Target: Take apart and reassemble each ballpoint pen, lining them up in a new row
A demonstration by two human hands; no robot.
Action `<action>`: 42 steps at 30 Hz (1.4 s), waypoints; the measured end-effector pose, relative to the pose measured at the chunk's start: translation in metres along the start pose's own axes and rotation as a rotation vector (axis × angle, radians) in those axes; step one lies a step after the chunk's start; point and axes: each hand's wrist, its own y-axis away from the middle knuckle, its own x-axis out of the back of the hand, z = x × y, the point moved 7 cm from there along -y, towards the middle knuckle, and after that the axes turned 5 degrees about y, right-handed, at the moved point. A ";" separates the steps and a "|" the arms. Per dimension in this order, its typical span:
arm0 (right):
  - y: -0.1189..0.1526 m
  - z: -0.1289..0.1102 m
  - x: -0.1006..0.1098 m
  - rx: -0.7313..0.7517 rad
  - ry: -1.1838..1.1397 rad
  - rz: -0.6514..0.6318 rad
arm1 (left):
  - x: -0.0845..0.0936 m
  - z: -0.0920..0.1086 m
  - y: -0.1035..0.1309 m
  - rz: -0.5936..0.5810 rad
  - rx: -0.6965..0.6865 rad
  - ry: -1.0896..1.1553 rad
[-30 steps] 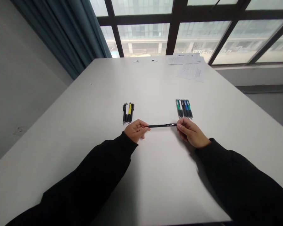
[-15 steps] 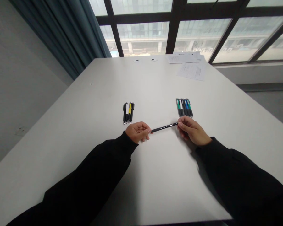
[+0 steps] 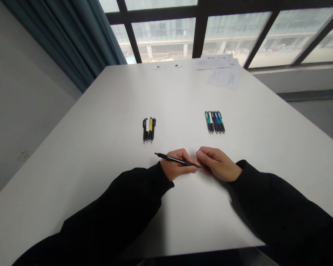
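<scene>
A black pen (image 3: 174, 159) lies slantwise in my left hand (image 3: 177, 168), pinched between thumb and fingers. Its far end sticks out to the left, while its tip points right, close to my right hand (image 3: 218, 162). The fingers of my right hand are curled closed beside that tip; whatever is inside them, if anything, is hidden. Beyond my left hand rests a row of several pens (image 3: 149, 130) in black, white and yellow. A second row of pens (image 3: 215, 122), with green, white, black and blue barrels, lies beyond my right hand.
Both rows lie on a large white table (image 3: 122, 111). Printed papers (image 3: 222, 77) are at its far right end, near two small white pieces (image 3: 178, 65) with dark marks. A window (image 3: 166, 37) and a dark curtain (image 3: 80, 33) stand behind the table.
Both hands held the pen by its ends; now the left hand has it and the right is off its end. The hands have come together, and the pen's slant has turned downward to the right.
</scene>
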 end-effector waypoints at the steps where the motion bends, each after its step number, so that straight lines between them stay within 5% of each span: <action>1: 0.001 0.003 -0.006 -0.034 -0.006 -0.044 | 0.006 0.005 -0.001 0.057 -0.064 -0.049; 5: 0.002 0.013 -0.023 -0.135 -0.198 -0.162 | 0.015 0.021 -0.001 0.152 -0.204 -0.327; 11: 0.001 0.013 -0.026 -0.113 -0.266 -0.132 | -0.002 0.028 0.007 0.037 -0.268 -0.793; 28: -0.002 0.005 -0.015 0.024 -0.347 0.015 | 0.013 0.013 0.002 0.076 -0.061 -0.563; 42: 0.005 -0.006 -0.008 0.209 -0.050 0.124 | 0.015 0.010 -0.003 0.057 -0.007 -0.411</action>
